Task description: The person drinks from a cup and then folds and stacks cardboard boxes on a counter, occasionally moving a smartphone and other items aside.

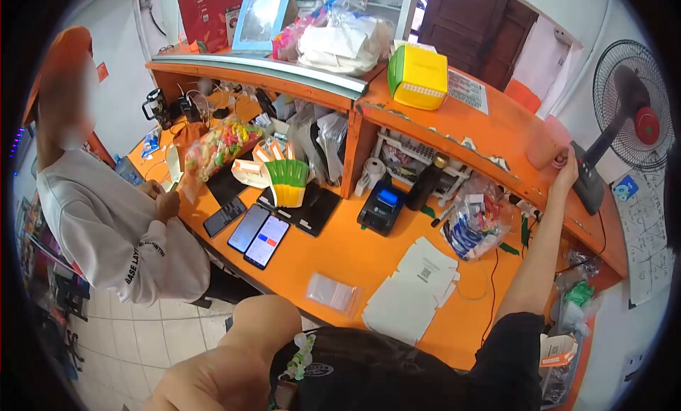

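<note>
My right hand (565, 171) reaches up to the raised counter shelf at the right. Its fingers are closed on the lower part of a pink translucent cup (550, 143), which is tilted beside the base of a standing fan (642, 120). My left arm is bent at the bottom of the view, with my left hand (190, 386) very close to the camera and cut off by the lower edge; its fingers do not show. Nearest to that arm on the orange desk (333, 244) lie a packet of clear plastic bags (332, 292) and flat white unfolded cartons (411, 290).
At the left a person in a grey sweatshirt (120, 219) stands with hands together. Phones (267, 244), green-and-yellow folded boxes (286, 182), a card terminal (383, 207) and a filled plastic bag (472, 223) lie on the desk. A yellow box (417, 78) stands on the shelf.
</note>
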